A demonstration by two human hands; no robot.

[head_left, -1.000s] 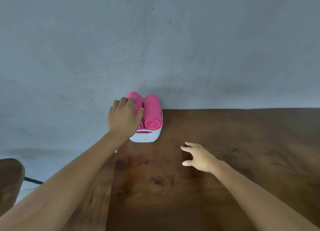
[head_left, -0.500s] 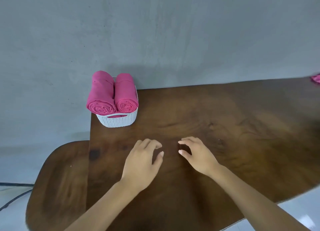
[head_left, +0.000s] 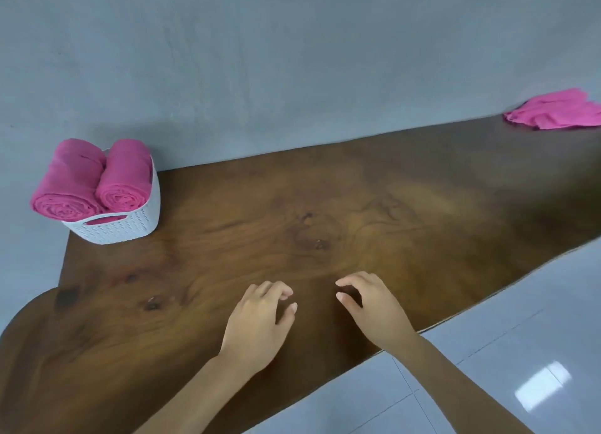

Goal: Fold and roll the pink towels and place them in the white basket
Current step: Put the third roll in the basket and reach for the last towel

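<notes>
Two rolled pink towels, a larger one [head_left: 70, 181] and a smaller one [head_left: 125, 176], lie side by side in the white basket [head_left: 126, 227] at the table's far left corner, against the wall. A loose heap of pink towels [head_left: 556, 111] lies at the far right of the table. My left hand [head_left: 260, 323] and my right hand [head_left: 374, 306] hover close together over the near middle of the table, fingers loosely curled, holding nothing, far from both the basket and the heap.
The dark wooden table [head_left: 325, 212] runs along a grey wall [head_left: 260, 59]. Its near edge slants up to the right, with white floor tiles [head_left: 504, 352] beyond it. A rounded wooden extension [head_left: 39, 336] sits at the lower left.
My left hand let go of the rolled towel in the basket and came back to the table's middle beside my right hand. The view swung right, bringing the loose pink heap into sight.
</notes>
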